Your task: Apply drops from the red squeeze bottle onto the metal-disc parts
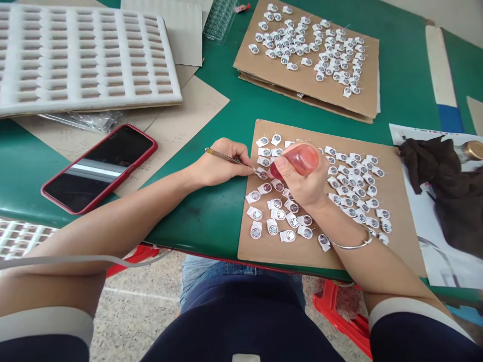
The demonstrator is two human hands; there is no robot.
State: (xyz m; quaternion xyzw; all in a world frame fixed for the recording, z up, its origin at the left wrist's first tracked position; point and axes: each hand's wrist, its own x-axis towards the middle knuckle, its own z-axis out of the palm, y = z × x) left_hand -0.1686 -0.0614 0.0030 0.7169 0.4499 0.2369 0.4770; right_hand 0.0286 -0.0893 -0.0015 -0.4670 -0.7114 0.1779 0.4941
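Red translucent squeeze bottle (pixel 304 158), rounded and glossy, in the right hand (pixel 306 188).

Premises: consistent with a small-parts assembly workshop. Evidence: green work surface (pixel 196 218); numerous near-identical parts (pixel 255 231) set out across cardboard (pixel 287 256); slotted white tray (pixel 71 55); tweezers (pixel 225 157) and red squeeze bottle (pixel 306 158) at the parts; speckled hard floor (pixel 124 327).

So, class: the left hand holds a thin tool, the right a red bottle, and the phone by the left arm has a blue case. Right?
Not quite: in the head view, the phone has a red case, not a blue one. The rest holds: the left hand has the tool, the right hand the bottle.
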